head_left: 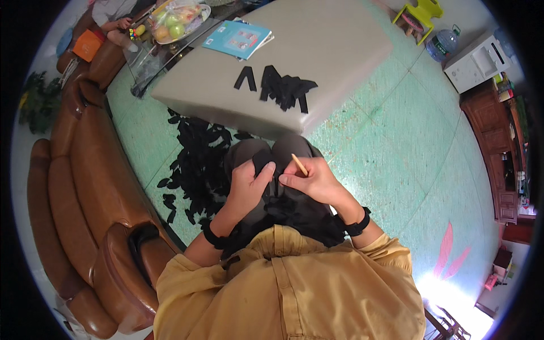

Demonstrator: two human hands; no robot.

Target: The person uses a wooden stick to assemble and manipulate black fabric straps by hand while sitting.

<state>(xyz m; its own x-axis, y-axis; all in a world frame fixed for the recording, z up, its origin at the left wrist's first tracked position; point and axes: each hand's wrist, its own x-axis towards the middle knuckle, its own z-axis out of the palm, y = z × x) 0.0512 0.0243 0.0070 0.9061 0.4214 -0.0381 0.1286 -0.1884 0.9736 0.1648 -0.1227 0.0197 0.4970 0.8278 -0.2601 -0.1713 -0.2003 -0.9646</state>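
Note:
My left hand (247,186) pinches a folded black strip, apparently cloth (262,161), above my knees. Close beside it on the right, my right hand (317,182) is closed round a thin light-wood stick (300,164), whose end sticks up past the fingers. Its lower tip is hidden, so I cannot tell what kind of tool it is. More black pieces (289,213) lie across my lap. Ahead of me, a heap of folded black strips (283,89) rests on the beige padded bench (334,45), with a single V-shaped strip (246,79) to its left.
Black scraps (198,153) cover the green floor (391,147) left of my legs. A brown leather sofa (90,198) runs along the left. Blue books (238,38) lie on the bench. Behind stands a fruit plate (205,16), near another person's hand (123,23).

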